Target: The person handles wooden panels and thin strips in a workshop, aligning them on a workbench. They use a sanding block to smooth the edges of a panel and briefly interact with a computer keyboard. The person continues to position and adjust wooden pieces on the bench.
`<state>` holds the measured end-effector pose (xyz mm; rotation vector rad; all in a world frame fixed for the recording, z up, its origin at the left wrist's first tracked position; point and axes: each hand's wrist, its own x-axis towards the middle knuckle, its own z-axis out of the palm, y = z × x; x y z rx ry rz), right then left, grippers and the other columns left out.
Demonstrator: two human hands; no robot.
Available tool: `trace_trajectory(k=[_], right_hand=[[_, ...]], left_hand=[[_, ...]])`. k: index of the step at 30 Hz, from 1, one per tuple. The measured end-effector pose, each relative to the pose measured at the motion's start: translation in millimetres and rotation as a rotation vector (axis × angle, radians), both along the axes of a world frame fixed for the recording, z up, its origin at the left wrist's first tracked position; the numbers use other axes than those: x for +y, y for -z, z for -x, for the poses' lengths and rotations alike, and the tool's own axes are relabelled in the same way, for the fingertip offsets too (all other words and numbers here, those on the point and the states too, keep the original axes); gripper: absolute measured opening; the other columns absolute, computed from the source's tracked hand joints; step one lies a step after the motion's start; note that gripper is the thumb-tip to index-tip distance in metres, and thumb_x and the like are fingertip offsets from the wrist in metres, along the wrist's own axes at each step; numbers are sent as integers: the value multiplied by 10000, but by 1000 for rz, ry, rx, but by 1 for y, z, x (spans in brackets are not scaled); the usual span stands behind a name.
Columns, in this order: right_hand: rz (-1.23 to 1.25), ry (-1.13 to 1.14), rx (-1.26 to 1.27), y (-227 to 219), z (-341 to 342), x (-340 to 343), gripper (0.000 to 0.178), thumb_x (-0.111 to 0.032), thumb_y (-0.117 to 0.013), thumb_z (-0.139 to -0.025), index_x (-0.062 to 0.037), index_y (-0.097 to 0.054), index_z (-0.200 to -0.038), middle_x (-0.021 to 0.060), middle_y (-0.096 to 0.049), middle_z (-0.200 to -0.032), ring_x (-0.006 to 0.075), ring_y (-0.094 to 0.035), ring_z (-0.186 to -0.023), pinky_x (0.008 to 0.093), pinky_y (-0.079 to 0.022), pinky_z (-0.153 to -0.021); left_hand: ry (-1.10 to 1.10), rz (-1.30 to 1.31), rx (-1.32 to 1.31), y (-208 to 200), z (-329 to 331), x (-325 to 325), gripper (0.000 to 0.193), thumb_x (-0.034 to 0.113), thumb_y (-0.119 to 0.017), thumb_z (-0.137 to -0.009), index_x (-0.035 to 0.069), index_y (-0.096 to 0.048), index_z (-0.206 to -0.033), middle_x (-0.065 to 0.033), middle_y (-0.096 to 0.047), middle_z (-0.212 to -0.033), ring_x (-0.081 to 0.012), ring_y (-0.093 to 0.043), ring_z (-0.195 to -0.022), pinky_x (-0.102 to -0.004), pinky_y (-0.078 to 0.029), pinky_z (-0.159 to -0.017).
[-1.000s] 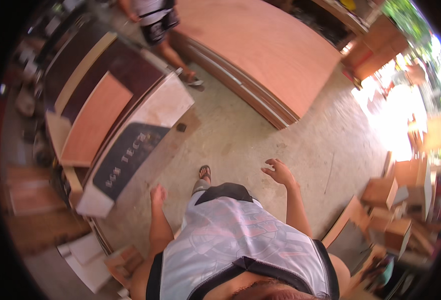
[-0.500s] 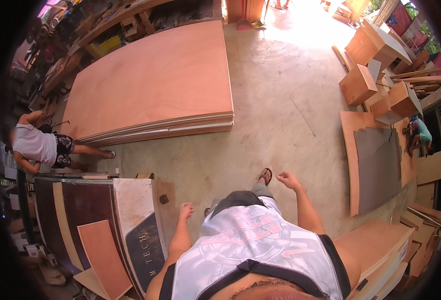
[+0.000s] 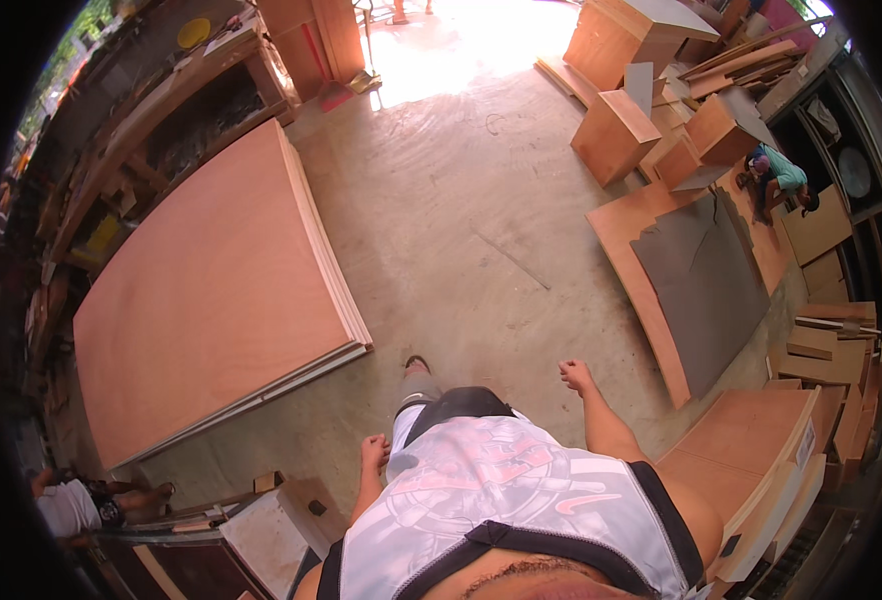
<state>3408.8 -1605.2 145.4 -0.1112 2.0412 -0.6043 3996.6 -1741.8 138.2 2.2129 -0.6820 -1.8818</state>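
Note:
My left hand (image 3: 374, 452) hangs beside my left hip, its fingers curled in loosely, with nothing seen in it. Out to the right of my body is my right hand (image 3: 575, 376), also with bent fingers and no object in it. Neither hand touches anything around it. A stack of large reddish-brown plywood sheets (image 3: 206, 295) lies to the left, beyond my left hand. Ahead and to the right of my right hand, a grey sheet (image 3: 703, 290) with a ragged edge lies over a wooden board (image 3: 633, 300).
Concrete floor (image 3: 441, 230) runs toward a bright doorway. Wooden boxes (image 3: 616, 135) stand at the far right; a person in a teal shirt (image 3: 781, 172) crouches near the grey sheet. Panels (image 3: 746, 430) stand at my right. Another person (image 3: 69, 508) is at the lower left.
My view has turned right, and the plywood stack now sits farther left and nearer. The boxes and grey sheet have shifted left in view. My forward foot has changed; both hands stay unoccupied.

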Motion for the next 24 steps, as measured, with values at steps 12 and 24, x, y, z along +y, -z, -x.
trace_trajectory(k=[12, 24], right_hand=[[78, -54, -25, -27, 53, -285, 430, -411, -722, -935, -65, -662, -1184, 47, -705, -1013, 148, -655, -828, 323, -520, -666], [-97, 297, -169, 17, 199, -469, 376, -397, -710, -949, -116, -669, -1195, 58, -712, -1065, 181, -666, -860, 390, -526, -771]], left_hand=[[411, -181, 30, 35, 140, -364, 232, 247, -637, -982, 32, -636, -1067, -90, -670, -880, -174, -657, -731, -314, -521, -576], [576, 500, 71, -62, 503, -841, 336, 286, -628, -1007, 66, -580, -1255, -87, -726, -1033, -171, -705, -802, -296, -530, -633]])
